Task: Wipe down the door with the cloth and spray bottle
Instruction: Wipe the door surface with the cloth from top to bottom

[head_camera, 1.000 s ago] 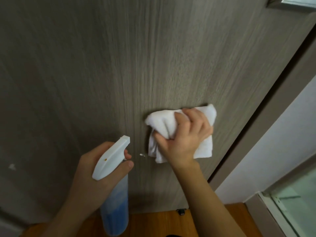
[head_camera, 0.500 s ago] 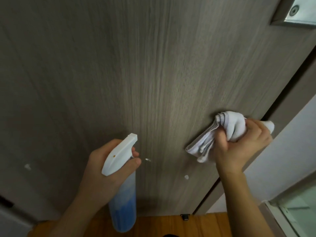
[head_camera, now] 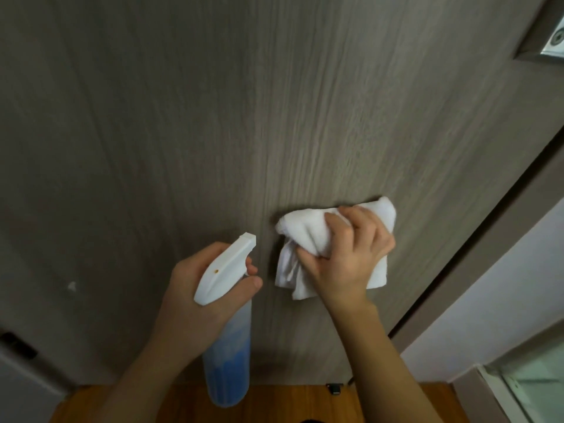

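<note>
Right hand [head_camera: 345, 257]: gripping a bunched white cloth [head_camera: 308, 236], fingers curled over its upper fold, thumb pinching the lower left part; pressing the cloth flat against the door [head_camera: 213, 117]. Cloth lying crumpled on the lower right part of the door face, one corner sticking out past the knuckles toward the door's right edge, loose folds hanging below the thumb.

Left hand [head_camera: 195, 294]: wrapping round the neck of a spray bottle [head_camera: 227, 355], thumb resting against the right side of the white trigger head [head_camera: 224, 267], fingers curling behind it; forefinger position on the trigger not discernible. Bottle hanging upright, translucent body showing blue liquid in its lower part, nozzle pointing up and toward the door, just left of the cloth and not touching it. Small orange speck showing on the trigger head.

Door: grey-brown wood grain, filling most of the view, standing close in front of both hands. Small pale mark [head_camera: 71, 285] showing on the door face, well left of the bottle. Metal plate with a screw [head_camera: 554, 41] sitting in a recess at the top right corner. Dark gap running along the door's right edge beside the frame [head_camera: 494, 254]. White wall [head_camera: 503, 294] adjoining the frame on the right. Wooden floor [head_camera: 290, 404] showing below the door, with a small dark fitting [head_camera: 334, 388] at the door's foot.
</note>
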